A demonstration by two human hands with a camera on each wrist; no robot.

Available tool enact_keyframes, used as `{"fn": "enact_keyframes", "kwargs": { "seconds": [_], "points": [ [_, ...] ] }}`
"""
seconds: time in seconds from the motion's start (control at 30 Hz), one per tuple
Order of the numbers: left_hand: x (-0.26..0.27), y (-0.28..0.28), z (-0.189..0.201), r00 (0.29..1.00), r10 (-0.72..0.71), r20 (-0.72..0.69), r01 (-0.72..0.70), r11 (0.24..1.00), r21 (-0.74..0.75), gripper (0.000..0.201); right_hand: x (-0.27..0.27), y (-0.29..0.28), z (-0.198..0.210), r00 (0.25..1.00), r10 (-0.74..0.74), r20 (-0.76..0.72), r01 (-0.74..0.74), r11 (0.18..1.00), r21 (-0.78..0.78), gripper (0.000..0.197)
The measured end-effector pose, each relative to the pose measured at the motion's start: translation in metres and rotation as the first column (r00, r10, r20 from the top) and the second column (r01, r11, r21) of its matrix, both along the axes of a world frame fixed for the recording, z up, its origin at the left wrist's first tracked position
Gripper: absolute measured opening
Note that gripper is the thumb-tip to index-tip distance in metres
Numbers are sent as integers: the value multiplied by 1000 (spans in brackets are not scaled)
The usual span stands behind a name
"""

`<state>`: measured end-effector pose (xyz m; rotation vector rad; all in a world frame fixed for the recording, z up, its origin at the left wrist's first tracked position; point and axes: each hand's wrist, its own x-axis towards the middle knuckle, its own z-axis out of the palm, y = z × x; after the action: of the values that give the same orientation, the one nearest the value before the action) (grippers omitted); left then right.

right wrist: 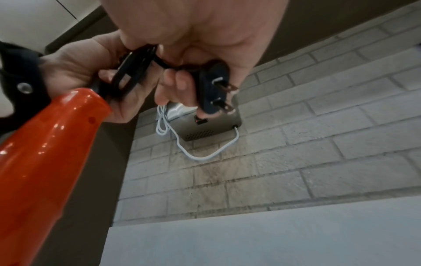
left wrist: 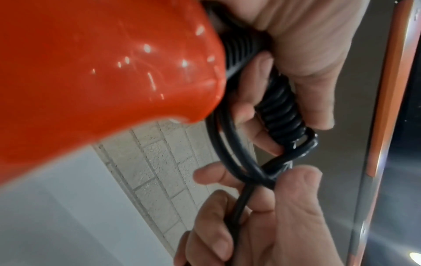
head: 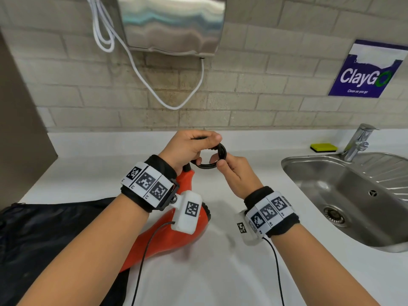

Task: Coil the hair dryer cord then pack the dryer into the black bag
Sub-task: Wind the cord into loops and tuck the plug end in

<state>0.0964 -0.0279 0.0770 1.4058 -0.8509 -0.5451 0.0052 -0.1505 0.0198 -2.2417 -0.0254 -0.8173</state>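
The orange hair dryer (head: 154, 237) lies tilted over the white counter, its handle (head: 186, 180) rising toward my hands. My left hand (head: 189, 149) grips the coiled black cord (head: 212, 157) just past the handle's ribbed strain relief (left wrist: 241, 52). My right hand (head: 229, 171) pinches the coil's loops and holds the black plug (right wrist: 214, 88), whose two prongs point right. In the left wrist view the cord (left wrist: 230, 149) loops between both hands. The black bag (head: 50, 237) lies flat at the lower left, partly under the dryer.
A steel sink (head: 353, 195) with a tap (head: 358, 142) is on the right, with a yellow sponge (head: 324, 147) behind it. A steel hand dryer (head: 172, 25) with a white cable (head: 154, 85) hangs on the brick wall. A blue sign (head: 366, 71) is at the right.
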Motion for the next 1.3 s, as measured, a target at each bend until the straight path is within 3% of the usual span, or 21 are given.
{"fn": "enact_keyframes", "kwargs": {
  "seconds": [0.07, 0.17, 0.23, 0.43, 0.57, 0.67, 0.77, 0.83, 0.97, 1.03, 1.13, 1.23, 1.3],
  "points": [
    [-1, -1, 1, 1000, 10, 27, -11, 1000, 19, 5, -2, -5, 1, 1000, -7, -12, 7, 1000, -8, 74],
    [4, -1, -2, 996, 88, 33, -88, 996, -5, 12, -5, -13, 7, 995, -68, -69, 72, 996, 56, 37],
    [6, 0, -3, 992, 119, 49, -119, 993, -9, 17, -6, -16, 14, 983, -154, -96, 160, 985, 57, 26],
    [2, 0, 0, 988, 70, 139, -78, 996, 48, 19, -4, -6, 41, 938, -340, 60, 343, 938, -43, 22],
    [-3, 1, 2, 984, -1, 180, -20, 993, 116, 20, -3, 9, 49, 914, -366, 174, 390, 911, -131, 28],
    [-4, 3, 3, 988, 3, 155, -21, 993, 114, 15, -2, 16, 49, 920, -340, 196, 365, 924, -110, 28],
    [-4, 3, 2, 989, 85, 124, -96, 992, 82, 10, -6, 16, 50, 945, -285, 161, 297, 953, -60, 27],
    [-3, 5, 3, 985, 143, 101, -148, 988, 51, 5, -9, 11, 49, 959, -277, 55, 280, 958, -62, 27],
    [-1, 6, 5, 968, 220, 118, -226, 973, 41, 7, -15, 7, 42, 933, -348, -88, 319, 916, -242, 24],
    [-3, 5, 4, 967, 222, 127, -228, 973, 41, 8, -18, 9, 45, 943, -307, -129, 287, 946, -153, 18],
    [-4, 2, 4, 968, 221, 119, -226, 973, 32, 10, -20, 13, 53, 963, -145, -226, 181, 972, 150, 9],
    [-5, -2, 3, 976, 187, 109, -191, 981, 27, 10, -21, 20, 59, 981, 30, -189, 58, 894, 444, 10],
    [-5, -3, 2, 985, 153, 82, -155, 988, 20, 10, -19, 23, 60, 990, 73, -117, 5, 826, 563, 13]
  ]
}}
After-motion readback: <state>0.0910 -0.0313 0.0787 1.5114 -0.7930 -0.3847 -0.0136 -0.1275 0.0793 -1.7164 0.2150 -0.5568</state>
